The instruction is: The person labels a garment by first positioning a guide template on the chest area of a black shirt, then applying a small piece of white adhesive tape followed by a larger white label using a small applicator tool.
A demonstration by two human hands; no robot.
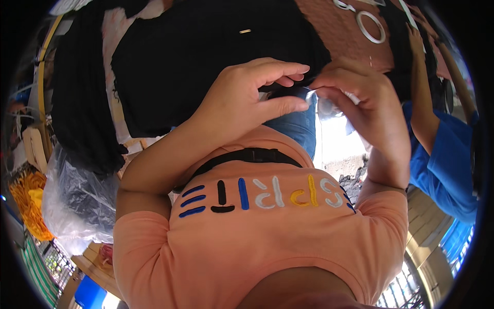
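From the head camera, my two hands are close together but not joined, in front of my body at the near edge of the black cloth (pixel 206 67). My right hand (pixel 368 87) has thumb and fingertip closed on a small white scrap (pixel 310 95), which sits between my two hands. My left hand (pixel 244 90) is held apart, thumb spread away from the fingers; its thumb tip is right beside the scrap, and I cannot tell whether it touches. Below the scrap I see my jeans (pixel 296 126) and a bright patch of floor (pixel 337 139). On the black cloth, beyond my left hand, lies a small pale piece (pixel 245 31). Farther right, on a brown surface (pixel 334 26), lies a white ring (pixel 371 27). Dark fabric (pixel 77 87) hangs at my left, with a clear plastic bag (pixel 77 190) below it and orange cloth (pixel 31 203) beside that. At my right, a co-worker in a blue shirt (pixel 447 165) reaches bare arms forward. My peach shirt (pixel 267 242) and dark belt (pixel 252 154) fill the lower middle.
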